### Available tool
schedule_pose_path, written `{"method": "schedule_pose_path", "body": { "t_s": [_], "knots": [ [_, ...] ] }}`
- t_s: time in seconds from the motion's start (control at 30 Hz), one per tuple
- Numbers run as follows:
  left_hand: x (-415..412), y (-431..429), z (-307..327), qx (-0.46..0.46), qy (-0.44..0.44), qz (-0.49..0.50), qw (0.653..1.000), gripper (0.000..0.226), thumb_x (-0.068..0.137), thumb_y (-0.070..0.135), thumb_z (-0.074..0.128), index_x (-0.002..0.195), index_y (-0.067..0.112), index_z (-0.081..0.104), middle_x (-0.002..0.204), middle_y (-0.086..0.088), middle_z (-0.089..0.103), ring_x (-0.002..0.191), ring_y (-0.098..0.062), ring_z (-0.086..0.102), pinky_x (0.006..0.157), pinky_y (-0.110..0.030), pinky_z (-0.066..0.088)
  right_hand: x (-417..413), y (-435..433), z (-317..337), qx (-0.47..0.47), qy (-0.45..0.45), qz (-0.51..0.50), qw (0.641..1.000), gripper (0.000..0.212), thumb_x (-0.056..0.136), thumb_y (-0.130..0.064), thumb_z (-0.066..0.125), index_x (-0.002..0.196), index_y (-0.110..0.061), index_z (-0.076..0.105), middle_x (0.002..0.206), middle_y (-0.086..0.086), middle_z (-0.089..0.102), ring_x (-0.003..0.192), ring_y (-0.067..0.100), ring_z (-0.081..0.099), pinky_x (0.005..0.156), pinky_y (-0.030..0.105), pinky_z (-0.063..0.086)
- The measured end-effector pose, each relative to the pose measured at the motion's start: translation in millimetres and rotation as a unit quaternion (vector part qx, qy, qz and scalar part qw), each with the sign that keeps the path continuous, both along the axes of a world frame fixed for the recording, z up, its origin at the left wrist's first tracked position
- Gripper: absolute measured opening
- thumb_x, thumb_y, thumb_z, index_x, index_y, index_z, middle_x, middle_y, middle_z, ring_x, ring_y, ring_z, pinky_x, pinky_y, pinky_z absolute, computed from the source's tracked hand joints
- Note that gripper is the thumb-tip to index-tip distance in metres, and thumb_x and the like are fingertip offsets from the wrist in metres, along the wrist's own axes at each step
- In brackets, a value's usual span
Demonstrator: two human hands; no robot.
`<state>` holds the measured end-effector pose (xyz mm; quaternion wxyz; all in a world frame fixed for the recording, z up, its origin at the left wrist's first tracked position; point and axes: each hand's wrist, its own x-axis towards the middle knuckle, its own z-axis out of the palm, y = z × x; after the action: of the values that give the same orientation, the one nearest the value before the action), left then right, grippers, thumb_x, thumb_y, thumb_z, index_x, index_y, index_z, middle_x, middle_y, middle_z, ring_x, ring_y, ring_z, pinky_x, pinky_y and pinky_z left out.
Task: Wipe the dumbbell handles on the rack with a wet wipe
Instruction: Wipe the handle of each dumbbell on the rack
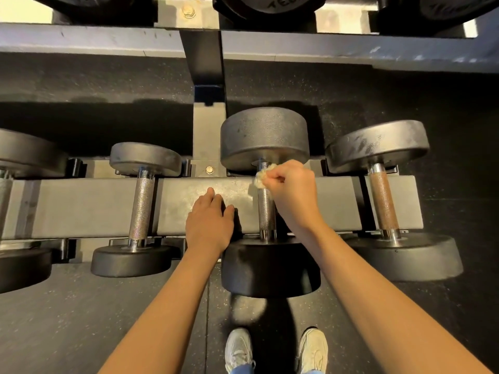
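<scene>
Several black dumbbells lie across the low rack beam [81, 206]. My right hand [291, 190] grips a crumpled, yellowed wet wipe [263, 175] and presses it against the far end of the knurled metal handle [266, 211] of the middle dumbbell [264, 136]. My left hand [209, 217] rests flat on the beam just left of that handle, fingers straight. A smaller dumbbell's silver handle [141, 206] sits to the left. To the right is a dumbbell with a rusty brown handle [383, 201].
An upper rack rail [108, 39] with more dumbbell heads runs across the top. A vertical post [208, 76] stands behind the beam. My two white shoes [275, 349] stand on the speckled black rubber floor [81, 319].
</scene>
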<state>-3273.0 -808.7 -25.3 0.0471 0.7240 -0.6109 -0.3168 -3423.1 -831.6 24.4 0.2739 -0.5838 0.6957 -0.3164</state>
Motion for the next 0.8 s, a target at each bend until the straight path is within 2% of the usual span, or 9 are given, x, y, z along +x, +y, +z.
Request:
{"method": "schedule_pose_path", "body": {
  "t_s": [0.03,0.1,0.2,0.27,0.33,0.47,0.6,0.7,0.8],
  "knots": [
    [0,0,-1,-0.003,-0.002,0.001,1.000,0.049,0.101,0.035,0.036,0.145,0.013,0.036,0.159,-0.003,0.018,0.145,-0.021,0.014,0.118,-0.042,0.018,3,-2,-2,-0.005,-0.007,-0.018,1.000,0.016,0.080,-0.004,0.067,0.069,-0.013,0.074,0.080,0.001,0.060,0.074,0.010,0.053,0.067,0.019,0.040],
    [1,0,-1,-0.016,-0.003,0.003,1.000,0.046,0.101,0.033,0.037,0.142,0.013,0.041,0.156,-0.004,0.025,0.143,-0.022,0.021,0.116,-0.044,0.020,3,2,-4,0.024,0.023,-0.010,0.999,0.013,0.083,-0.007,0.065,0.073,-0.007,0.074,0.083,0.001,0.060,0.073,0.010,0.053,0.068,0.026,0.039],
    [0,3,2,-0.074,0.054,0.014,0.996,0.038,0.100,0.025,0.042,0.133,0.011,0.052,0.138,-0.008,0.050,0.127,-0.024,0.043,0.106,-0.040,0.034,-4,22,5,0.104,0.120,0.093,0.983,0.016,0.088,-0.016,0.064,0.076,-0.011,0.075,0.081,-0.004,0.056,0.072,0.010,0.052,0.062,0.018,0.032],
    [-2,8,9,-0.116,0.125,0.016,0.985,0.033,0.099,0.020,0.047,0.129,0.010,0.057,0.125,-0.006,0.058,0.117,-0.020,0.050,0.099,-0.031,0.038,-10,32,15,0.137,0.060,0.113,0.982,0.010,0.086,-0.009,0.066,0.081,-0.011,0.075,0.074,-0.011,0.056,0.069,0.000,0.058,0.057,0.007,0.036],
    [-4,11,20,-0.117,0.210,0.038,0.970,0.031,0.097,0.018,0.050,0.126,0.012,0.059,0.118,-0.001,0.060,0.111,-0.012,0.052,0.097,-0.023,0.038,-11,39,21,0.151,-0.084,0.064,0.983,0.016,0.082,0.003,0.066,0.075,-0.011,0.070,0.069,-0.012,0.057,0.058,-0.011,0.057,0.053,0.003,0.040],
    [-12,8,38,-0.038,0.385,0.069,0.919,0.025,0.096,0.017,0.052,0.114,0.031,0.064,0.104,0.002,0.069,0.103,-0.012,0.062,0.096,-0.027,0.047,-6,36,22,0.136,-0.317,-0.031,0.938,0.017,0.079,0.014,0.065,0.076,-0.003,0.064,0.065,0.013,0.064,0.047,0.009,0.058,0.049,0.020,0.049],
    [-19,8,49,-0.038,0.435,0.087,0.895,0.027,0.095,0.015,0.054,0.095,0.038,0.068,0.090,0.007,0.073,0.093,-0.011,0.067,0.087,-0.028,0.051,-1,35,20,0.121,-0.307,-0.016,0.944,0.013,0.082,0.010,0.063,0.089,0.000,0.069,0.077,0.014,0.070,0.061,0.008,0.065,0.057,0.015,0.050],
    [-20,8,52,-0.016,0.466,0.126,0.876,0.027,0.095,0.016,0.054,0.091,0.038,0.070,0.085,0.005,0.073,0.087,-0.015,0.066,0.086,-0.032,0.053,-2,36,14,0.113,-0.299,-0.035,0.947,0.023,0.083,0.008,0.062,0.085,-0.014,0.071,0.084,0.008,0.072,0.073,0.009,0.068,0.064,0.016,0.051],
    [-21,7,55,0.009,0.479,0.118,0.870,0.021,0.094,0.017,0.054,0.094,0.029,0.072,0.067,0.007,0.067,0.068,-0.009,0.059,0.073,-0.023,0.051,0,37,11,0.097,-0.274,-0.054,0.955,0.029,0.082,0.005,0.064,0.078,-0.022,0.070,0.080,0.001,0.071,0.072,0.005,0.066,0.067,0.019,0.052]
  ]
}}
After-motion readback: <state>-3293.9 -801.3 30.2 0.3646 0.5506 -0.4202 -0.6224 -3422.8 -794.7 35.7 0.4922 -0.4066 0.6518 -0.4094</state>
